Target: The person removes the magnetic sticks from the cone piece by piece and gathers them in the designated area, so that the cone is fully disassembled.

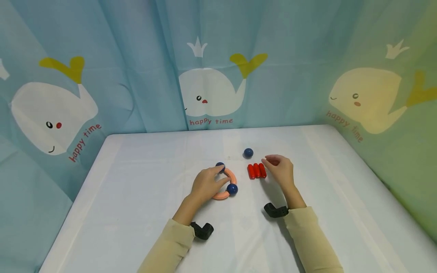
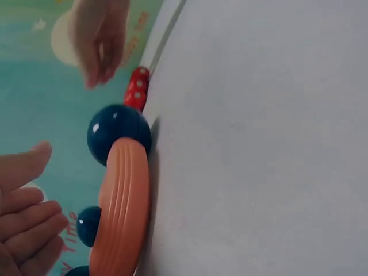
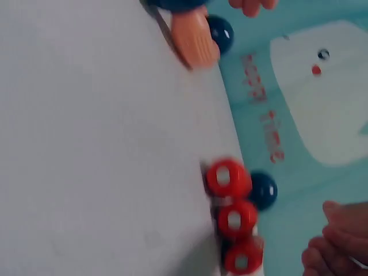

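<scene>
Beige sleeves (image 1: 167, 246), nearest the camera, lie on the person's side of the three red rods (image 1: 257, 171); a black device (image 1: 203, 231) projects from each wrist. Left hand (image 1: 206, 185): positioned left of the red rods, above the ring (image 1: 231, 176), thumb and fingers spread apart; fingertip contact with the ring cannot be confirmed. Right hand (image 1: 281, 172): positioned just right of the red rods and angled toward them, fingers loosely curved, holding nothing. Ring location: on the counter (image 1: 136, 182), left of the red rods and slightly toward the person. Its orange arcs (image 1: 221, 195) meet glossy dark-blue balls (image 1: 232, 189); the left hand covers part of it in the head view. Red rods: glossy, side by side in a row. Loose ball (image 1: 248, 152): dark blue, beyond the red rods. Left wrist view: reveals lengthwise grooves on one arc. Right wrist view: reveals pale, round end faces on the red rods; the head view displays their sides.
</scene>
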Demonstrator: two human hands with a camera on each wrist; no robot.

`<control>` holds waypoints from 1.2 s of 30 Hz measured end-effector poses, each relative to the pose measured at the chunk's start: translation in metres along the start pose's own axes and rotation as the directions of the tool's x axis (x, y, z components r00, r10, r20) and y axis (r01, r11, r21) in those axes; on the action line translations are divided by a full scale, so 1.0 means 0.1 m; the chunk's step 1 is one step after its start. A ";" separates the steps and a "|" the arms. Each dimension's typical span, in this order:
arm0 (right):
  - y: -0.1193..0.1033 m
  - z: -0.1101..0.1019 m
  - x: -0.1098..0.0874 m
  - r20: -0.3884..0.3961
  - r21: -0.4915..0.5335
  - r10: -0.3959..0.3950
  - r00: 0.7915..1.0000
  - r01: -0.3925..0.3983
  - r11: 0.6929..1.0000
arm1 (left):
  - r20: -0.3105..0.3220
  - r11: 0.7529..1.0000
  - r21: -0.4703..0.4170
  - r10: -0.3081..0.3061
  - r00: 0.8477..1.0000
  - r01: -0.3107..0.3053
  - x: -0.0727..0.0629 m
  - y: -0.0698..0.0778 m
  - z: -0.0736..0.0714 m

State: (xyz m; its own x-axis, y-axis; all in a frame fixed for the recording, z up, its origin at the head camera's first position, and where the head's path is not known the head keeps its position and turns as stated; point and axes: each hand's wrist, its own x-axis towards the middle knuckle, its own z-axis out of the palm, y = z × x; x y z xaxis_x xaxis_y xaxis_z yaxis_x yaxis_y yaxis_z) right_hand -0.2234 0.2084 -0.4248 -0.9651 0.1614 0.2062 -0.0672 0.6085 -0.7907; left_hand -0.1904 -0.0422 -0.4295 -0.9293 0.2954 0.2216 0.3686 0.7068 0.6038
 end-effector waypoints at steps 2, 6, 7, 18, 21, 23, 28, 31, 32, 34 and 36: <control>-0.06 0.05 -0.02 0.054 0.018 -0.048 0.997 0.047 0.999 | 0.036 1.000 0.011 0.006 0.999 -0.007 -0.07 0.02 -0.02; -0.17 0.16 -0.08 0.205 0.065 -0.097 0.974 0.085 0.994 | 0.102 0.996 0.052 0.068 0.992 -0.073 -0.18 0.03 -0.02; -0.19 0.19 -0.09 0.235 0.071 -0.106 0.966 0.092 0.993 | 0.103 0.993 0.060 0.096 0.990 -0.102 -0.20 0.03 -0.02; -0.35 0.26 -0.23 0.511 0.102 -0.359 0.781 0.360 0.927 | 0.075 0.964 0.066 0.251 0.965 -0.256 -0.31 0.02 0.08; -0.39 0.27 -0.26 0.565 0.115 -0.409 0.717 0.422 0.899 | 0.088 0.963 0.107 0.237 0.968 -0.246 -0.32 0.03 0.08; -0.42 0.27 -0.29 0.591 0.109 -0.424 0.687 0.453 0.885 | 0.100 0.961 0.134 0.230 0.968 -0.242 -0.31 0.03 0.08; -0.47 0.30 -0.34 0.637 0.092 -0.431 0.640 0.491 0.866 | 0.090 0.949 0.181 0.244 0.966 -0.257 -0.31 0.03 0.10; -0.48 0.33 -0.36 0.641 0.100 -0.455 0.617 0.522 0.847 | 0.077 0.939 0.211 0.259 0.963 -0.270 -0.31 0.03 0.11; -0.47 0.34 -0.36 0.639 0.099 -0.464 0.613 0.533 0.840 | 0.075 0.936 0.221 0.263 0.962 -0.273 -0.31 0.04 0.11; -0.46 0.36 -0.36 0.635 0.103 -0.479 0.606 0.548 0.830 | 0.080 0.931 0.240 0.264 0.961 -0.276 -0.31 0.04 0.11; -0.45 0.37 -0.36 0.631 0.102 -0.487 0.604 0.558 0.823 | 0.082 0.925 0.255 0.268 0.960 -0.280 -0.31 0.03 0.11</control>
State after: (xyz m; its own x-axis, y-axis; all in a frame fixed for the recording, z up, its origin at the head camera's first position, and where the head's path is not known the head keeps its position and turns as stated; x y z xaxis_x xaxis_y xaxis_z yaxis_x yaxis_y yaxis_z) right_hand -0.1951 0.1467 -0.4179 -0.7097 -0.6891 0.1464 -0.6200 0.5122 -0.5944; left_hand -0.1602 -0.0416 -0.4429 -0.7916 0.5256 0.3116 0.6069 0.7355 0.3010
